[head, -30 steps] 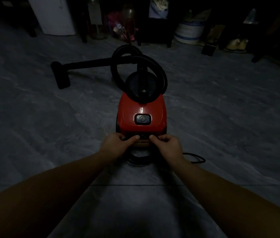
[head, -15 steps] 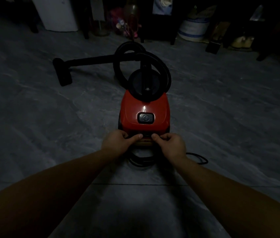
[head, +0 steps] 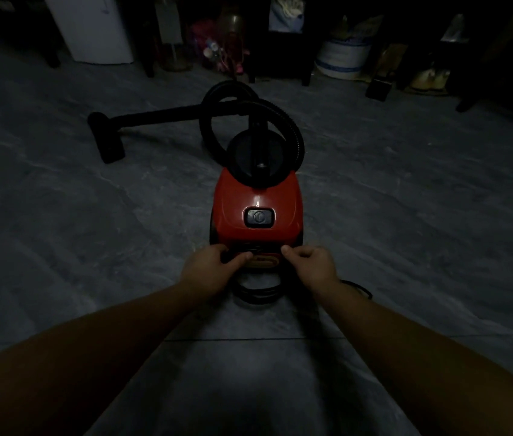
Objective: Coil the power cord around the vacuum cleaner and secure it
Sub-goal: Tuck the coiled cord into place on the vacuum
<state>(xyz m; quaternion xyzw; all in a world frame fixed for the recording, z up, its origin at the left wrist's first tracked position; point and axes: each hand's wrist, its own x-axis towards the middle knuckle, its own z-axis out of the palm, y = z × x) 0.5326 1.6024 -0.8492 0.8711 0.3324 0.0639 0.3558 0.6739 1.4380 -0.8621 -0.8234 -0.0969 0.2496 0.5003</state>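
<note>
A red vacuum cleaner (head: 256, 199) stands on the floor in front of me, its black hose (head: 292, 130) looped over its front. My left hand (head: 209, 267) is at the rear left corner, fingers curled round a dark strand of the black power cord (head: 256, 292), thumb against the rear panel. My right hand (head: 314, 265) is at the rear right corner, fingers curled and thumb pinched to forefinger, seemingly on the cord. A loop of cord lies on the floor between my hands, and a stretch trails out to the right behind my right wrist.
The vacuum's black wand and floor nozzle (head: 105, 140) lie on the grey tiled floor (head: 406, 215) at the left rear. A white appliance (head: 91, 26), bottles, a white and blue bucket (head: 341, 59) and dark furniture legs line the far wall.
My hands have drawn apart at the vacuum's rear. The right hand has slid rightward off the middle of the rear panel, and the left thumb has stayed on it.
</note>
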